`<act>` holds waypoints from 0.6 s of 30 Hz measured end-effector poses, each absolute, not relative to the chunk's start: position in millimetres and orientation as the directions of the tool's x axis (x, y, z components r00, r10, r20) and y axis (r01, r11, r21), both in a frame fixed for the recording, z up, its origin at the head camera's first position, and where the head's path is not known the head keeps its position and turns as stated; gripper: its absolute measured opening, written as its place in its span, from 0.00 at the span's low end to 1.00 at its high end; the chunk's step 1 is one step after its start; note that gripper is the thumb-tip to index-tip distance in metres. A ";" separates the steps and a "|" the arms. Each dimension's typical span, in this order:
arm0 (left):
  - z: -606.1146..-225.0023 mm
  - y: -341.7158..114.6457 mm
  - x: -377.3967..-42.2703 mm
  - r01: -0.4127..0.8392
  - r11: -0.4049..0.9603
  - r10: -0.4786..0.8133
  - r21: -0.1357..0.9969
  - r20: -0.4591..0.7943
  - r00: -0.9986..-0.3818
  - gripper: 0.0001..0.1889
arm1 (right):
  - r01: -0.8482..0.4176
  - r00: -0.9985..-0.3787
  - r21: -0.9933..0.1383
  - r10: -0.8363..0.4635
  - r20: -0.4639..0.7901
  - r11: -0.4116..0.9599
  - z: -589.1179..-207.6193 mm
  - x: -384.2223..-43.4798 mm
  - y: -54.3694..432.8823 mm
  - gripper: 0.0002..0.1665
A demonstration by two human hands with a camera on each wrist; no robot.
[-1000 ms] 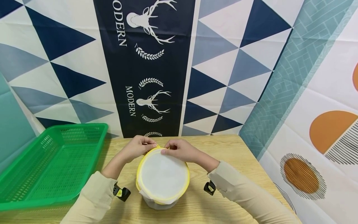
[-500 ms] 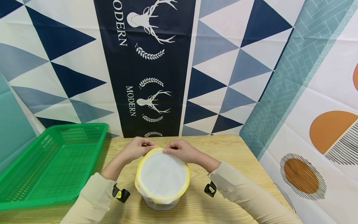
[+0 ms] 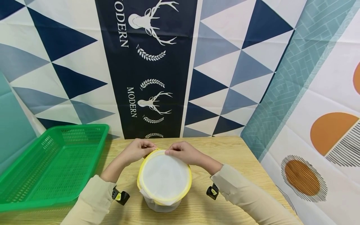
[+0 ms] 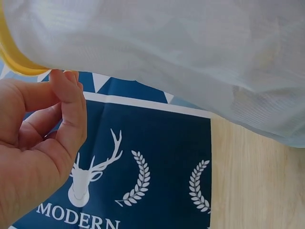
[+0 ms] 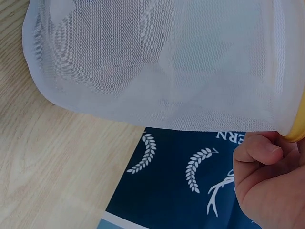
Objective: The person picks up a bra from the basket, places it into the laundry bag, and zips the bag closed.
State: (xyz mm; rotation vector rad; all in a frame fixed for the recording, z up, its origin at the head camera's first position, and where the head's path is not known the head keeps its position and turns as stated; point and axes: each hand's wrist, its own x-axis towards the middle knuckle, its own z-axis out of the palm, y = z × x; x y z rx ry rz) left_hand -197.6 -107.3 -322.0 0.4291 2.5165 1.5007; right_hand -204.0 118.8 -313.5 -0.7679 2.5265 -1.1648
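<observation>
A white mesh laundry bag (image 3: 165, 176), drum-shaped with yellow edging, stands over the wooden table with its round white end facing up. At the far left of the rim, my left hand (image 3: 137, 151) pinches the yellow edging between thumb and fingers. My right hand (image 3: 184, 152) grips the same rim a little to the right, thumb on top of the white end. In the left wrist view the fingertips (image 4: 66, 78) meet the yellow edging (image 4: 24, 67) from below. The right wrist view has the mesh side (image 5: 152, 71) hanging beside the curled fingers, partly cut off by the frame.
A green plastic basket (image 3: 57, 198) with slotted walls sits on the left of the table. The wooden tabletop (image 3: 225, 156) ends at a patterned wall cloth (image 3: 152, 72) behind the bag. Another printed cloth (image 3: 303, 143) hangs on the right.
My hands have drawn slightly apart along the rim, the right one sliding a little to the right. Both keep hold of the laundry bag, which stays nearly in place.
</observation>
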 end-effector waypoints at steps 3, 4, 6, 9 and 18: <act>-323.2 -108.1 -197.3 0.154 0.445 0.333 0.882 -0.004 -0.943 0.10 | -0.350 -0.830 -0.763 -0.557 -0.015 0.543 -314.5 -204.1 119.3 0.12; -323.8 -108.4 -197.4 0.155 0.443 0.334 0.883 -0.002 -0.943 0.10 | -0.350 -0.830 -0.765 -0.558 -0.014 0.541 -314.7 -204.1 119.4 0.12; -324.6 -109.4 -197.6 0.154 0.440 0.335 0.885 -0.002 -0.942 0.10 | -0.352 -0.829 -0.765 -0.560 -0.013 0.539 -314.9 -204.0 119.5 0.12; -325.6 -111.2 -198.0 0.160 0.431 0.345 0.888 0.002 -0.939 0.10 | -0.360 -0.826 -0.764 -0.564 -0.007 0.536 -314.7 -203.7 119.9 0.13; -325.2 -113.5 -197.2 0.151 0.431 0.341 0.890 -0.005 -0.940 0.10 | -0.358 -0.825 -0.764 -0.566 -0.012 0.538 -314.9 -204.3 120.7 0.13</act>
